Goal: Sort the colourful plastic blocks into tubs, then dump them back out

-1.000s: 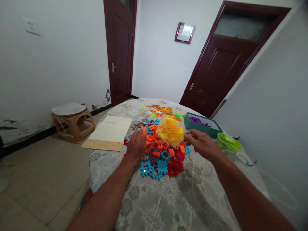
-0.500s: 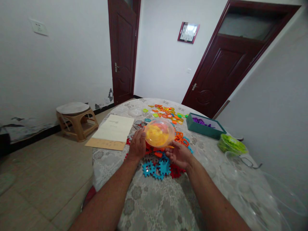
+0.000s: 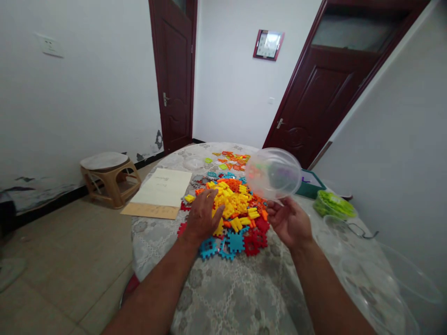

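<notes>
My right hand (image 3: 291,222) grips the lower edge of a clear plastic bowl (image 3: 274,173), raised and tilted above the right side of the table. The bowl is see-through and nothing sits in it. My left hand (image 3: 203,215) rests on the left side of a heap of yellow plastic pieces (image 3: 233,201), fingers apart and holding nothing. Under and around the heap lie blue toothed plates (image 3: 236,242), red toothed plates (image 3: 256,239) and orange pieces (image 3: 259,203).
Behind lie more orange and green pieces (image 3: 234,160). A notebook (image 3: 164,186) lies left. On the right are a green box (image 3: 310,186), a tub of green pieces (image 3: 333,204), glasses (image 3: 361,230) and clear containers (image 3: 373,279). A stool (image 3: 110,179) stands left.
The bowl, which held yellow pieces between both hands, is emptied; the yellow pieces now lie on the pile. My right hand has carried the bowl right and away, while my left hand released it.
</notes>
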The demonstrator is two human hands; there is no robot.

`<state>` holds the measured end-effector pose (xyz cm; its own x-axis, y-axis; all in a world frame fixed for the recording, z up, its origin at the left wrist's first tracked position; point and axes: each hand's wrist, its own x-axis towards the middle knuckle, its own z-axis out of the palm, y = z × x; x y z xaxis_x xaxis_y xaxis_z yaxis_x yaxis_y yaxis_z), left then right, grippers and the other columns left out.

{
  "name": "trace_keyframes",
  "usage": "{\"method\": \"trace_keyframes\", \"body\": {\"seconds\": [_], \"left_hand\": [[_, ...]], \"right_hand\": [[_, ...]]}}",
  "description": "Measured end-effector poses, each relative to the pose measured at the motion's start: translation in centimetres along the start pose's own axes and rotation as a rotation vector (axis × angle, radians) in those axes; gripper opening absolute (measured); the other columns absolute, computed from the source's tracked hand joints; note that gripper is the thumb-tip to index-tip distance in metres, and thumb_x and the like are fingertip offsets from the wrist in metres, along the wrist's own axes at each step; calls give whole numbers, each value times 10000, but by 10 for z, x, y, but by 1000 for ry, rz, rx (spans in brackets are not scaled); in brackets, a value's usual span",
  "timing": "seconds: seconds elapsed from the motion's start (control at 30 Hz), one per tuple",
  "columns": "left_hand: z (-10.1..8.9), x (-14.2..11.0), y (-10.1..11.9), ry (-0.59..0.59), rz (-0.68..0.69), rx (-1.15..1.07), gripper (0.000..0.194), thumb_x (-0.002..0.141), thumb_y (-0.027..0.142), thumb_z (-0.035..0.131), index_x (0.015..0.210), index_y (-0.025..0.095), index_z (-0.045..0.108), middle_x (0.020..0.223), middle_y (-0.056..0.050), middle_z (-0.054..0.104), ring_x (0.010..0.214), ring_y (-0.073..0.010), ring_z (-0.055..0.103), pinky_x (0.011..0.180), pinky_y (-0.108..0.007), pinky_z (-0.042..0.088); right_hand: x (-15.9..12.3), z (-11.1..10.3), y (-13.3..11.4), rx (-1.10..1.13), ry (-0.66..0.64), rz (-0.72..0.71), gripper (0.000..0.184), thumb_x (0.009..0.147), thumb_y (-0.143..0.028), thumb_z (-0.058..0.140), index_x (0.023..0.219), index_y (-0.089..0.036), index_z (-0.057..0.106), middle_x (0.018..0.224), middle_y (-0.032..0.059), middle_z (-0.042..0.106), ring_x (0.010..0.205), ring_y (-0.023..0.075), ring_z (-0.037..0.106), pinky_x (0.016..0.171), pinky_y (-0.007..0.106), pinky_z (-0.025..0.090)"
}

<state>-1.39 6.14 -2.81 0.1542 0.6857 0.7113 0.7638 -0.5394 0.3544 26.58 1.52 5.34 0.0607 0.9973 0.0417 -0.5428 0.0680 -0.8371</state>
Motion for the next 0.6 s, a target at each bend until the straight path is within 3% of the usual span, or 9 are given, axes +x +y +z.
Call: {"method": "trace_keyframes", "body": {"seconds": [0.1,0.23,0.4,0.6], "left_hand": [[1,-7,16,-140,47,103,523,1001,467,591,1459,216,569,1461,-173,621,1402,-343,543,1208,-571,422],[8,-9,28,-256,31,203,622,963,487,640,1510,207,545,1594,-184,519,1495,-388,447,1237,-607,360],[18,8,30,-376,-21,262,617,970,528,607,1524,260,555,1631,-150,496,1525,-422,405,1229,-655,330],[36,37,26,-454,-29,335,622,994,572,543,1538,271,536,1648,-143,475,1528,-420,396,1208,-669,330]], "right_hand": [[-14,-13,-4,-27,149,-245,268,896,-490,690,984,-238,667,820,33,749,643,168,679,486,236,483],[-27,-29,16,-155,347,-576,354,886,-563,698,980,-227,635,793,7,716,674,168,678,511,245,475],[-36,-36,38,-311,441,-582,350,944,-558,639,1039,-222,615,839,18,720,673,165,662,570,280,495],[-43,-39,29,-310,437,-639,294,987,-515,594,1046,-228,614,877,24,721,676,164,660,583,287,491]]}}
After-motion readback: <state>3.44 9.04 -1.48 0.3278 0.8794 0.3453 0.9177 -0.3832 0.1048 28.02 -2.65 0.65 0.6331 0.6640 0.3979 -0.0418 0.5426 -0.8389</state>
